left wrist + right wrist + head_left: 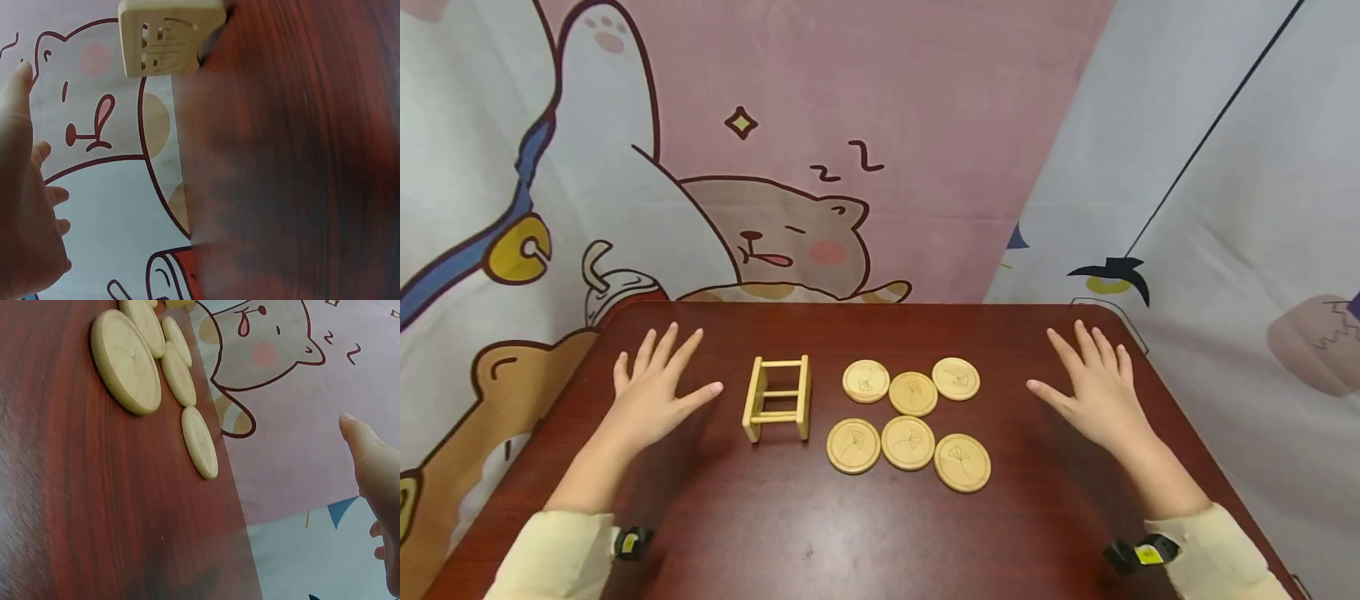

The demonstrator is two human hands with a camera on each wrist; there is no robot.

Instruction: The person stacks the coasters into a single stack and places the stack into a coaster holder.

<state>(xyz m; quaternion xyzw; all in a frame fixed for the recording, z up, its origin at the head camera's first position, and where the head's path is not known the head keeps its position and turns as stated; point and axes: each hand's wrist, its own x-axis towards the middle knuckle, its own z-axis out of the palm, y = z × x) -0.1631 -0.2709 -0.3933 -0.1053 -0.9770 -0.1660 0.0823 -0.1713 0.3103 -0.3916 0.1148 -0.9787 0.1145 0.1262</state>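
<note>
My left hand is spread with straight fingers over the left side of the table, beside a small wooden rack. Pale wood with slotted cut-outs marks the end of the rack in the left wrist view. Several round wooden coasters lie flat right of the rack, in two loose rows of three, each engraved with a ginkgo leaf. On the far right my right hand is likewise spread, thumb toward the coasters. Both hands hold nothing. The right wrist view shows the nearest coaster up close.
The dark red-brown wooden table has rounded far corners. Behind it and along both sides hangs a fabric backdrop printed with cartoon animals. A small black device is strapped at the left wrist, another at the right.
</note>
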